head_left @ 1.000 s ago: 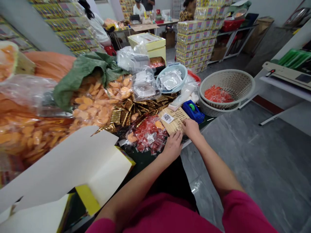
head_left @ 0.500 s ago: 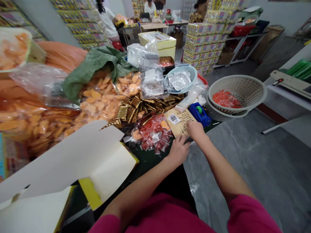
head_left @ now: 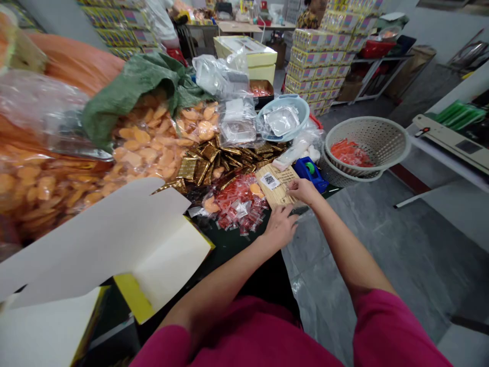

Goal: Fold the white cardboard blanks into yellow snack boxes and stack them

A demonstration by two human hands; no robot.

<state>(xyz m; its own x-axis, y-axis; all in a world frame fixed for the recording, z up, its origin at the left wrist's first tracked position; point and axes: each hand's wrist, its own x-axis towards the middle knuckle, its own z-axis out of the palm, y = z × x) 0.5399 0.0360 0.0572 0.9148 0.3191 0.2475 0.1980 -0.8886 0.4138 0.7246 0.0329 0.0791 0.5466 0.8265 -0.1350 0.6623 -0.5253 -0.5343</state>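
A bamboo-patterned printed card [head_left: 275, 186] with a QR code lies at the table's near edge. My right hand [head_left: 303, 191] pinches its right side with the fingertips. My left hand [head_left: 280, 228] curls at the card's lower edge, beside a thin dark strip [head_left: 300, 210] that I cannot identify. Red sachets [head_left: 239, 204] lie left of the card, with gold foil packets [head_left: 202, 165] beyond them. Orange dried pieces [head_left: 148, 142] spill from a green sack [head_left: 141, 86]. A blue tape dispenser [head_left: 310, 174] stands just past the card.
An open white-and-yellow carton [head_left: 114, 239] lies at lower left. Beyond the dispenser are a woven basket [head_left: 367, 145] and a blue bowl of plastic trays [head_left: 282, 120]. Stacked boxes [head_left: 311, 66] and co-workers stand behind. Grey floor [head_left: 382, 265] lies right of the table edge.
The view has swung slightly. My right hand's fingers have shifted further onto the card's right side, and my left hand has moved closer to the dark strip.
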